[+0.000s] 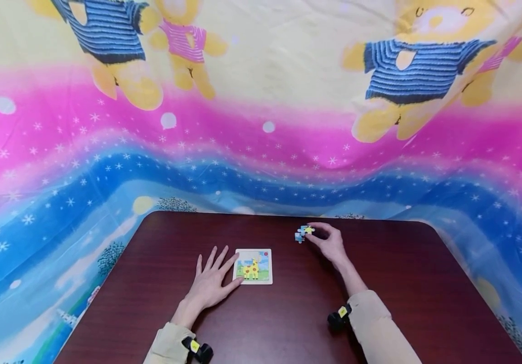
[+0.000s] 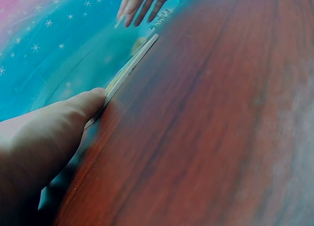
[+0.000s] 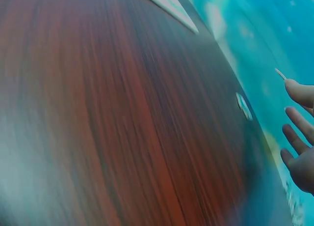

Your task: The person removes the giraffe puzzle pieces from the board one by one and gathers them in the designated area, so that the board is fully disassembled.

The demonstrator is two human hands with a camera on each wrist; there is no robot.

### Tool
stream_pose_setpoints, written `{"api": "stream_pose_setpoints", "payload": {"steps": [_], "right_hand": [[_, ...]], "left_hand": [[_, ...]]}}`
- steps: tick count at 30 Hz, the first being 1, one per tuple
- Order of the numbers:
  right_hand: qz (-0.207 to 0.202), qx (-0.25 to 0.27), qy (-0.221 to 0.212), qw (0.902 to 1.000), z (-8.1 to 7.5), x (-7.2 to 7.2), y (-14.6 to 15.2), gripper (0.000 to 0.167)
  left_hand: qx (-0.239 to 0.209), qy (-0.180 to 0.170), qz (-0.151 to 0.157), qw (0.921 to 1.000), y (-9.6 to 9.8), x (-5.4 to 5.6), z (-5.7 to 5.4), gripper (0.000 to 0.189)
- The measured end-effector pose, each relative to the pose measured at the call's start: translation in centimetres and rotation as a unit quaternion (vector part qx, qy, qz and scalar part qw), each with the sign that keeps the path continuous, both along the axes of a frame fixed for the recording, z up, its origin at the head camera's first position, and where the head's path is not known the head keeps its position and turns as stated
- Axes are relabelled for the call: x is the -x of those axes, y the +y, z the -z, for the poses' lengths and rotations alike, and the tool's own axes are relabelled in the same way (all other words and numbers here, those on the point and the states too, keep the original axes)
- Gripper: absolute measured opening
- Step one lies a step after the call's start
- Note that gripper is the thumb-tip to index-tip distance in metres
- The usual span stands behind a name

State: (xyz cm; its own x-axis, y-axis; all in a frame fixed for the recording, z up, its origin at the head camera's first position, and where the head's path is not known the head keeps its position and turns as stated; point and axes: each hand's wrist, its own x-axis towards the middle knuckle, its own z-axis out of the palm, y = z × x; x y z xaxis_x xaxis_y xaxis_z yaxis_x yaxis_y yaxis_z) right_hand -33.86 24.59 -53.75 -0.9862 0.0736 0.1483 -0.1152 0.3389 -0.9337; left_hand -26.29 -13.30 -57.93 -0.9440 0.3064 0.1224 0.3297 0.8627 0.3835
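A square jigsaw board (image 1: 257,282) with a white rim and a giraffe picture lies flat on the table; its upper left part shows plain and pale. My left hand (image 1: 210,284) rests beside it with fingers spread, thumb and index finger at its left edge. The left wrist view shows the thumb against the board's thin side (image 2: 132,64). Farther back and to the right, my right hand (image 1: 332,245) pinches a yellow jigsaw piece (image 1: 308,230) between thumb and fingertips. Just below it a blue and white piece (image 1: 299,237) lies on the table, also seen in the right wrist view (image 3: 244,106).
The dark red-brown wooden table (image 1: 270,323) has rounded far corners. Behind it hangs a colourful curtain (image 1: 261,151) with bears and snowflakes, close along the table's far edge. A black wrist camera (image 1: 339,317) is strapped over each sleeve.
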Motion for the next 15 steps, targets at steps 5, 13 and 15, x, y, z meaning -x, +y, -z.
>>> {"api": "stream_pose_setpoints", "payload": {"steps": [5, 13, 15], "right_hand": [[0.021, -0.015, -0.012, 0.9996, 0.6, -0.1, 3.1, 0.044], [0.054, -0.03, -0.04, 0.9973, 1.4, -0.6, 6.3, 0.047], [0.061, -0.03, -0.044, 0.9967, 1.6, -0.7, 6.8, 0.047]], "left_hand": [[-0.003, 0.005, 0.003, 1.0, 0.0, -0.1, 0.2, 0.078], [-0.039, 0.043, 0.012, 0.9982, 0.0, -0.1, 0.6, 0.079], [-0.033, 0.037, 0.011, 0.9987, 0.0, -0.1, 0.4, 0.078]]}}
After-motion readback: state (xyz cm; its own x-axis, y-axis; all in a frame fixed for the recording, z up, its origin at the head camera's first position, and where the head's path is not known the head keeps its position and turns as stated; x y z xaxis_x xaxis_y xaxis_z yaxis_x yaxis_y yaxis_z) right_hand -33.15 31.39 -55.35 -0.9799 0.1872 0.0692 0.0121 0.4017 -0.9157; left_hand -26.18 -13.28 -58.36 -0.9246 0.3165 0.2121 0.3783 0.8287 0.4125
